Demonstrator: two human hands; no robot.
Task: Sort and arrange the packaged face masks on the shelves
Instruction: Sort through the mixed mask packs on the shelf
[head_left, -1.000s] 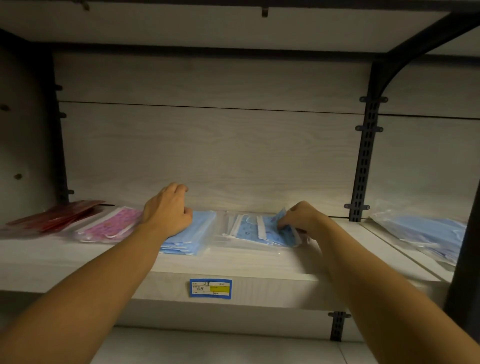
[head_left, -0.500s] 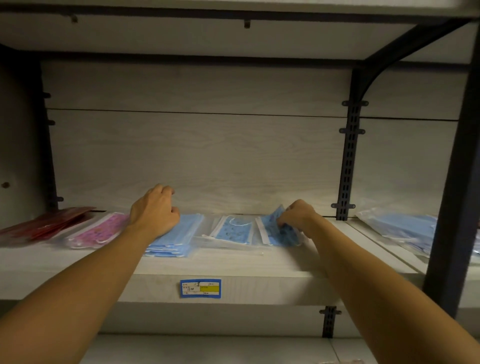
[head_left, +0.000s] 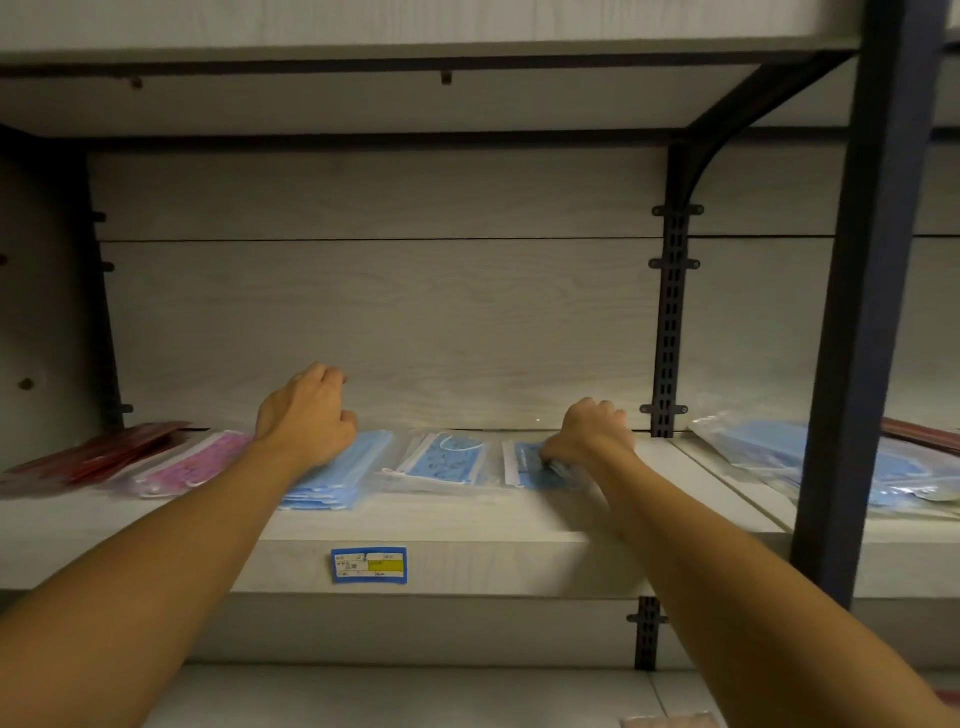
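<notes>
We see our right hand (head_left: 592, 434) reaching onto the shelf (head_left: 457, 519), its fingers curled down and pinching the far end of a patterned blue mask pack (head_left: 530, 462). That pack lies flat under and just left of those fingertips, with its white edge strip toward the left. The knuckles are raised and the wrist bends downward, the forearm running back toward the lower right.

Just left of that pack, apart from the right fingers, a second patterned blue pack (head_left: 447, 462) lies flat in its clear wrapper.

Our left hand (head_left: 306, 421) rests on a stack of plain blue masks (head_left: 337, 478), the palm over the stack's far end and the stack extending toward us from beneath it. Its fingers curl loosely forward toward the back panel; we cannot tell whether their tips grip anything behind the stack. The left forearm stretches straight in from the lower left.

Left of the left fingers sits a pink mask pack (head_left: 192, 462), and beyond it a red pack (head_left: 104, 452). Far to the right of the right fingers, past the dark upright post (head_left: 862, 312), more blue packs (head_left: 769, 452) lie on the neighbouring shelf. A blue and yellow price label (head_left: 369, 565) is fixed to the shelf's front edge between our forearms.
</notes>
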